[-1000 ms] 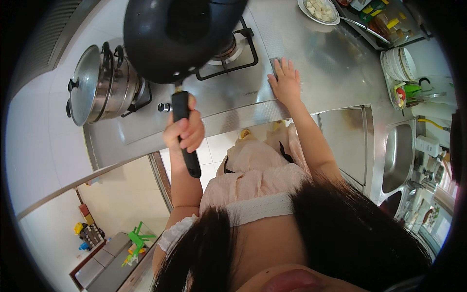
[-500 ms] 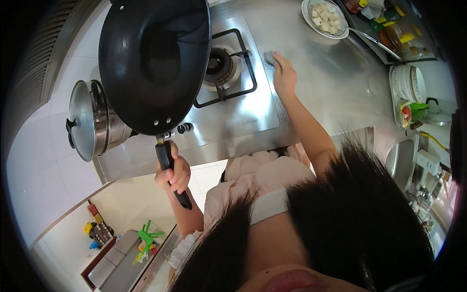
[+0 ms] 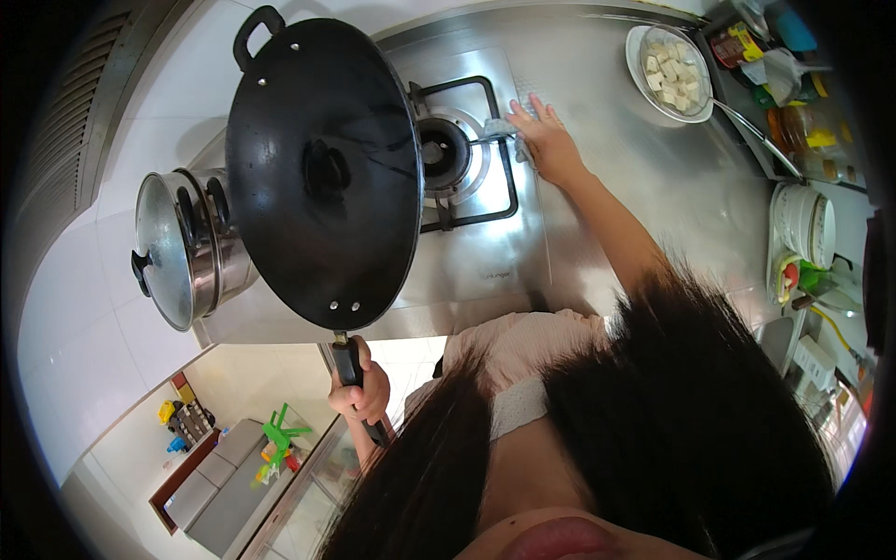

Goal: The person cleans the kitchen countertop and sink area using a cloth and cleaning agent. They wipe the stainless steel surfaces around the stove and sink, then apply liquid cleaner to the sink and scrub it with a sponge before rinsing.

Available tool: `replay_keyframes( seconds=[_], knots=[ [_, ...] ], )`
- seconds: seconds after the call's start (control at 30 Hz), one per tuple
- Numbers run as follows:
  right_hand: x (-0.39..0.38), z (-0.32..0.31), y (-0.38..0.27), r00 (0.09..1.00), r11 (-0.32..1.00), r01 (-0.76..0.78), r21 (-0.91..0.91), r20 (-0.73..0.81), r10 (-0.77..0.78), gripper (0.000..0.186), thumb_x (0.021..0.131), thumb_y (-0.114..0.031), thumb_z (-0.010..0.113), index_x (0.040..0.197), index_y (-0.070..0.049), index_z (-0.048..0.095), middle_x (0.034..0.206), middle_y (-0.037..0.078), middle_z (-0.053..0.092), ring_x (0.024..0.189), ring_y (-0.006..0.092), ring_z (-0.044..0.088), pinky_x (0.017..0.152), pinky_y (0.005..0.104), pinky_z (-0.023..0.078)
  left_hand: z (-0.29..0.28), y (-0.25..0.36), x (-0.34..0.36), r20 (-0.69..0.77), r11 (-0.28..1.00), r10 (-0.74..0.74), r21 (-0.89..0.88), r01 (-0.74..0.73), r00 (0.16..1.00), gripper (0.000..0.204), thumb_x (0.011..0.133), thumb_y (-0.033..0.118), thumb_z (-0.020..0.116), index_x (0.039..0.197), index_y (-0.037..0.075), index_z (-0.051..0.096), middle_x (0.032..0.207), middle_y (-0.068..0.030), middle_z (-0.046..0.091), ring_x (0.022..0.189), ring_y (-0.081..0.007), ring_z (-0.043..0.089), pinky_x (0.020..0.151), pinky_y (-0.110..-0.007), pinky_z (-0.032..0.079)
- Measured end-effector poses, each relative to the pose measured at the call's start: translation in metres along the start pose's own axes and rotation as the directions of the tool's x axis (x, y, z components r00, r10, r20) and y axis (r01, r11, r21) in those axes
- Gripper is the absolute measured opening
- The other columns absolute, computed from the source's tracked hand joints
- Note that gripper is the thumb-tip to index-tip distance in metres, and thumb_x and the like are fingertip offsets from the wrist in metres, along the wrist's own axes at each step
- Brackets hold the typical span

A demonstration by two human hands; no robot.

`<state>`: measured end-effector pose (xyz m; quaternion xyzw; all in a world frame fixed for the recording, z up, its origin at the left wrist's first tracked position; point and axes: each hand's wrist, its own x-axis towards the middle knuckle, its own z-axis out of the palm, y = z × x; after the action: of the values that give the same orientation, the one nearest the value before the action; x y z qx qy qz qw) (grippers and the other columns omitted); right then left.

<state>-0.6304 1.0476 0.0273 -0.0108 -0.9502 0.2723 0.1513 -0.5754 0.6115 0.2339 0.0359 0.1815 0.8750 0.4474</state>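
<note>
My left hand point(image 3: 359, 397) is closed round the long handle of a black wok point(image 3: 317, 224), held raised and tipped left of the burner point(image 3: 439, 154). A small loop handle sits at the wok's far end. My right hand point(image 3: 553, 149) reaches to the right edge of the gas hob, fingers spread, on a light grey cloth point(image 3: 495, 129) lying by the black pan support point(image 3: 467, 217). The wok covers part of the hob's left side.
A lidded steel pot point(image 3: 173, 257) stands left of the wok. At the back right are a bowl of white cubes point(image 3: 674, 79), bottles and jars point(image 3: 798, 131). Stacked dishes point(image 3: 807, 224) stand at the right, near the sink point(image 3: 779, 341). Green plastic toys point(image 3: 280, 434) show at the lower left.
The view has shifted. The wok's far end, with its loop handle, has come into sight. My right hand and the cloth have moved toward the burner's grate, and its fingers have spread.
</note>
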Motion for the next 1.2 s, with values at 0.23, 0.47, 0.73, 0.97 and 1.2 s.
replay_keyframes(
  seconds=[0.23, 0.47, 0.73, 0.97, 1.2],
  knots=[
    [0.067, 0.014, 0.017, 0.993, 0.966, -0.040, -0.255, -0.114, 0.010, 0.038, 0.095, -0.023, 0.051, 0.134, -0.019, 0.054, 0.145, 0.001, 0.046, 0.138, 0.0317, 0.035, 0.111, 0.0503, 0.029, -0.004, 0.000, 0.003, -0.069, 0.994, -0.038, -0.108, 0.030, 0.997, 0.038, 0.083, 0.000, 0.061, 0.105, -0.002, 0.031, 0.049, -0.0051, 0.043, 0.031, -0.0127, 0.043, 0.028, -0.027, 0.039],
    [0.154, 0.007, 0.021, 0.994, 0.921, -0.107, -0.375, -0.030, 0.103, 0.033, 0.090, -0.020, 0.051, 0.121, -0.014, 0.061, 0.127, 0.007, 0.056, 0.126, 0.0300, 0.046, 0.101, 0.0430, 0.041, 0.000, -0.001, 0.018, -0.077, 0.989, -0.010, -0.148, -0.001, 0.997, 0.036, 0.084, 0.000, 0.061, 0.104, -0.002, 0.031, 0.049, -0.0048, 0.043, 0.031, -0.0127, 0.043, 0.027, -0.027, 0.039],
    [0.258, 0.072, -0.086, 0.925, 0.873, 0.377, 0.310, -0.090, -0.368, 0.028, 0.088, -0.018, 0.056, 0.114, -0.007, 0.063, 0.109, 0.019, 0.060, 0.103, 0.0368, 0.059, 0.086, 0.0411, 0.048, 0.001, 0.001, 0.016, -0.176, 0.999, 0.033, -0.014, -0.036, 0.984, 0.037, 0.083, 0.002, 0.064, 0.104, -0.002, 0.033, 0.049, -0.0037, 0.044, 0.030, -0.0108, 0.040, 0.027, -0.026, 0.037],
    [0.310, 0.134, -0.066, 0.713, 0.780, 0.443, 0.443, 0.353, -0.605, 0.040, 0.080, -0.029, 0.069, 0.114, -0.010, 0.066, 0.116, 0.019, 0.063, 0.104, 0.0358, 0.061, 0.087, 0.0435, 0.048, -0.010, 0.001, 0.015, -0.307, 0.999, 0.042, 0.013, -0.039, 0.951, 0.044, 0.078, 0.005, 0.070, 0.102, 0.000, 0.034, 0.047, -0.0024, 0.046, 0.034, -0.0105, 0.042, 0.033, -0.023, 0.029],
    [0.298, 0.099, -0.019, 0.682, 0.938, 0.233, 0.256, 0.645, -0.346, 0.037, 0.072, -0.023, 0.077, 0.108, -0.015, 0.073, 0.105, 0.008, 0.067, 0.086, 0.0274, 0.065, 0.071, 0.0390, 0.053, -0.012, 0.004, 0.020, -0.295, 0.999, 0.039, 0.019, -0.035, 0.955, 0.042, 0.080, 0.006, 0.068, 0.102, 0.000, 0.032, 0.048, -0.0024, 0.044, 0.033, -0.0107, 0.042, 0.031, -0.024, 0.031]
  ],
)
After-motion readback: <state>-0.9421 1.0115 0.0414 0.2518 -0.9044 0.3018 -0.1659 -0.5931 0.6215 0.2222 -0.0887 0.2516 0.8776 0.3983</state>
